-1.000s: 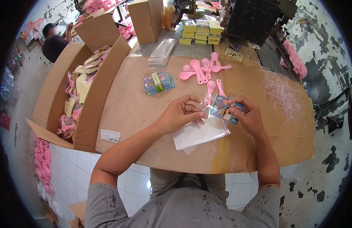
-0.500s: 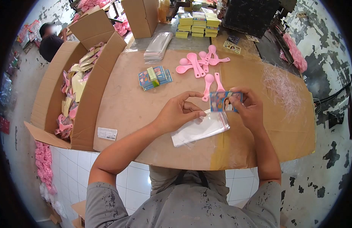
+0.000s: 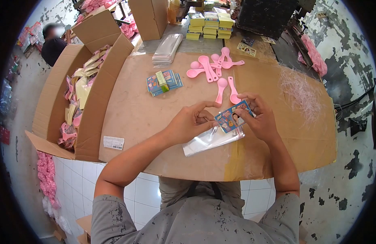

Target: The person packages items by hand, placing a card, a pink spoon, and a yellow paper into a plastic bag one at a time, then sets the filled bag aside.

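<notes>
Blue rectangular printed card is pinched by the right hand; the left hand curls nearby, its hold unclear.

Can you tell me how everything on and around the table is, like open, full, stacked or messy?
Right hand: closed on a card
Blue printed card: held, tilted
Left hand: fingers curled; grip unclear
Near clear plastic bags: lying flat
Pink measuring spoons: loose, some overlapping
Blue card bundle: banded together
Far clear plastic bags: stacked flat
Long cardboard box: open, well filled
Clear plastic strands: tangled
</notes>
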A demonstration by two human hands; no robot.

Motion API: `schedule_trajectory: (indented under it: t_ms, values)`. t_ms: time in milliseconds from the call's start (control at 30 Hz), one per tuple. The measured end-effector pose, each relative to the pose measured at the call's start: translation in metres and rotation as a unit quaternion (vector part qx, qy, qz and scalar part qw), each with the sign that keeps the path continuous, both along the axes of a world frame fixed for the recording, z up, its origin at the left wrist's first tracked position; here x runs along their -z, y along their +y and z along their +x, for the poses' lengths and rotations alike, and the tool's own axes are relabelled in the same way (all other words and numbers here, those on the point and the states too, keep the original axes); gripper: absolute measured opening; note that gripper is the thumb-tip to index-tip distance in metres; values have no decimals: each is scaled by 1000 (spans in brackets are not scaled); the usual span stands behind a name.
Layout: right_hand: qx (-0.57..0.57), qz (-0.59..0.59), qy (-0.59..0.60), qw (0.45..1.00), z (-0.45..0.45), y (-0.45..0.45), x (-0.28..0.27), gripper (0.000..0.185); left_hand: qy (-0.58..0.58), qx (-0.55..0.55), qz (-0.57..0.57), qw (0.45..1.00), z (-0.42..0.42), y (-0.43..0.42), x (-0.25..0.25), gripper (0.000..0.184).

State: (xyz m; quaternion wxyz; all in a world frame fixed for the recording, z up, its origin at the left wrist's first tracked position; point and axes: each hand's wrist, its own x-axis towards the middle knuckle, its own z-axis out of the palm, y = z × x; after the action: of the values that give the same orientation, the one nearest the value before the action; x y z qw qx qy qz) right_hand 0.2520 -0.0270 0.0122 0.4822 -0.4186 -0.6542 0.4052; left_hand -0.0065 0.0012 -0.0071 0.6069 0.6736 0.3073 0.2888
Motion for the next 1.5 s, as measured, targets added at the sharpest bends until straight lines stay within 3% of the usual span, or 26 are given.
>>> schedule_trajectory:
  t_ms: [200,300,400,500,800,1100,1200,1300,1400,1500]
  values:
    - [56,32,-41,997,10,5,2,34,-13,-21,20,999,0,0,0,48]
    - [26,24,-41,999,12,4,3,32,-30,-6,13,999,-2,2,3,48]
    - [12,36,-73,997,7,1,0,30,24,8,36,999,-2,-1,-5,48]
    - [43,50,-62,996,2,1,1,29,39,18,71,997,-2,-2,-5,47]
    - [85,79,58,992,-4,4,8,28,-47,-14,-27,998,1,-3,-1,43]
    - [28,86,-116,989,14,2,-1,23,-41,-4,50,998,1,-1,2,45]
    - [-28,27,-51,998,3,-2,-3,26,25,1,137,990,1,-4,-4,46]
    - [18,19,-36,999,-11,-6,-3,29,43,9,129,991,3,-8,-9,48]
    - [47,19,95,994,-17,0,8,26,-1,20,54,998,4,-10,-8,49]
    - [15,21,-11,1000,-10,-2,23,20,2,-6,86,996,5,-9,-2,50]
